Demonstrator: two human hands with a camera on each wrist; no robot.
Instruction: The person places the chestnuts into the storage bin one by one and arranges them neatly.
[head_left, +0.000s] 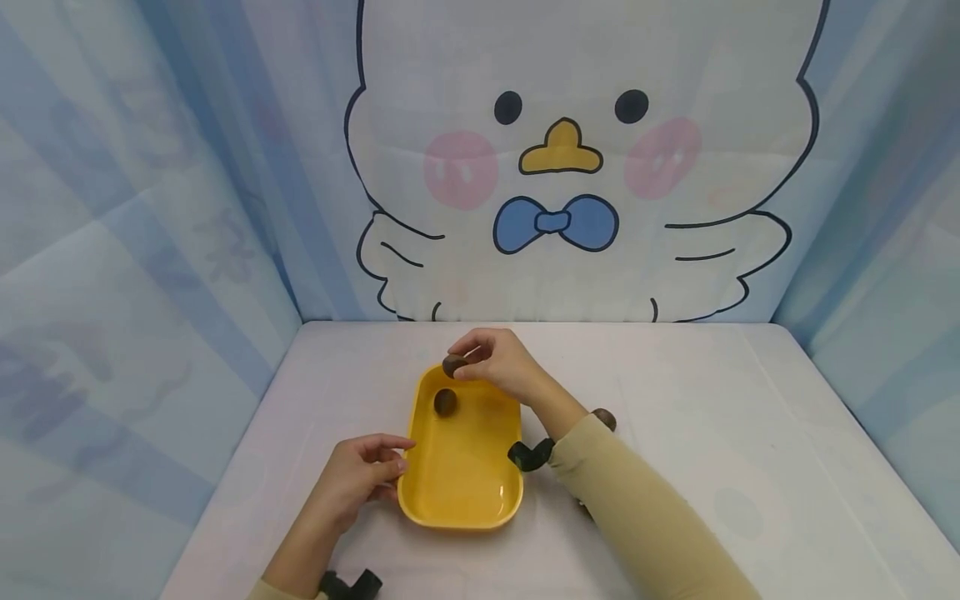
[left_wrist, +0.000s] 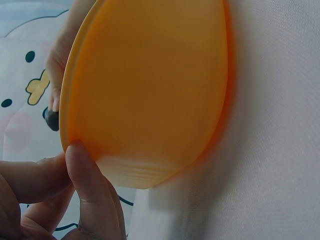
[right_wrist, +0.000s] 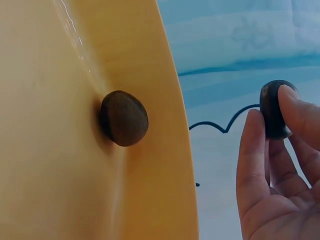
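Observation:
A yellow tray (head_left: 468,475) with raised rounded sides lies on the white table. My left hand (head_left: 363,479) is at its left side; in the left wrist view the thumb (left_wrist: 85,175) and a finger pinch the rim. Over the tray's far end, my right hand (head_left: 498,362) holds a smooth dark brown stone (right_wrist: 272,110) between thumb and fingers, clear of the rim. A second dark brown stone (head_left: 446,402) rests inside the tray, near its far left corner, against the side wall in the right wrist view.
Another brown stone (head_left: 604,418) lies on the table beyond my right forearm, partly covered by it. A small object (head_left: 584,507) shows at the sleeve's edge, mostly hidden. Printed cloth curtains (head_left: 562,275) stand behind and on both sides of the table.

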